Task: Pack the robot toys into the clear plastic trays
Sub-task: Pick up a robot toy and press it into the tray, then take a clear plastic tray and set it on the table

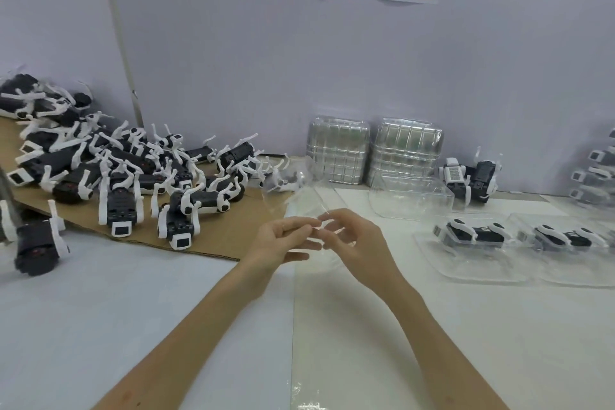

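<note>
Pretty even, soft bluish light with barely any shadows on the worktop (466,343), everything's a bit soft and smeary, edges bend fisheye-style.

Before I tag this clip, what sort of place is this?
Likely a toy-packing station in a workshop: a heap of loose robot toys, stacks of clear trays by the wall, filled trays at right. The left hand and right hand pinch an empty tray.
</note>
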Demonstrator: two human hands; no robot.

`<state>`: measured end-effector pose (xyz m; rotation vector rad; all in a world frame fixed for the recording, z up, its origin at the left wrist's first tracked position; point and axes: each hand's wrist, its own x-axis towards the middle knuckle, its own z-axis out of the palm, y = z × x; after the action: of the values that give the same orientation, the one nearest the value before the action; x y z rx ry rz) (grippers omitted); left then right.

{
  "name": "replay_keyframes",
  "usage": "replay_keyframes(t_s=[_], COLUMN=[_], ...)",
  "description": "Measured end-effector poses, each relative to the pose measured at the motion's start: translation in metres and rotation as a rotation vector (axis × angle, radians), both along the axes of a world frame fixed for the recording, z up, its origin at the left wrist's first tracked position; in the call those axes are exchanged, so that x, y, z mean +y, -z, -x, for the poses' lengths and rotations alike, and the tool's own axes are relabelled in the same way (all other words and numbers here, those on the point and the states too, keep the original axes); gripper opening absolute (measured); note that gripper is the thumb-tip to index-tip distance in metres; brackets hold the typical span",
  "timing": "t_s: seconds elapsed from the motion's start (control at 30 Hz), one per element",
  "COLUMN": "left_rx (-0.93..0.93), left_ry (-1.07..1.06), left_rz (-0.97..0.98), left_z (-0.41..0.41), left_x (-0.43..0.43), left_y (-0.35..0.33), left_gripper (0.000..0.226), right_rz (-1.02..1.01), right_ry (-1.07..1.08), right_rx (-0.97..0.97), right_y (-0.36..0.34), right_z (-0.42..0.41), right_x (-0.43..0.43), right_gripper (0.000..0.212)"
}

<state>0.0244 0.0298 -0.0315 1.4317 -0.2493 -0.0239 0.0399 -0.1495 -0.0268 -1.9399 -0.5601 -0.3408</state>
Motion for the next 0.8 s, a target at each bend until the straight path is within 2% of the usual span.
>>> replay_keyframes(t_s=[0.2,0.33,0.4,0.5,0.57,0.63,0.7,0.8], left_rx=[0.007,0.05,0.033,0.008,0.0,-0.066,-0.144,-0.147], left_ry=[-0.12,-0.186,-0.207,-0.259,-0.424,-0.728,-1.052,-1.324], left_rz=[-0.012,-0.104,-0.155,-0.205,-0.236,-0.35,-0.492,-0.447], left_z=[-0.002,-0.002,-0.002,-0.004,-0.008,-0.013,-0.014,-0.015], left_x=[0.0,0.001,0.001,0.001,0.005,0.014,0.027,0.05], left_y=[0.003,0.0,0.0,0.002,0.005,0.006,0.003,-0.005], left_gripper=[0.015,0.045,0.051,0.041,0.025,0.021,0.032,0.052], right_rz=[-0.027,0.038,0.045,0.052,0.107,0.194,0.264,0.352], right_ry=[-0.015,0.021,0.06,0.119,0.206,0.29,0.325,0.324], right_rx=[-0.005,-0.098,-0.154,-0.237,-0.291,-0.304,-0.283,-0.213], right_y=[0.002,0.002,0.001,0.0,0.0,0.001,0.002,0.005], right_z=[0.002,0.0,-0.001,-0.002,-0.004,-0.005,-0.007,-0.007], right_x=[0.002,-0.002,-0.003,-0.005,-0.008,-0.012,-0.015,-0.015], right_gripper=[0.017,0.018,0.022,0.029,0.034,0.037,0.037,0.036])
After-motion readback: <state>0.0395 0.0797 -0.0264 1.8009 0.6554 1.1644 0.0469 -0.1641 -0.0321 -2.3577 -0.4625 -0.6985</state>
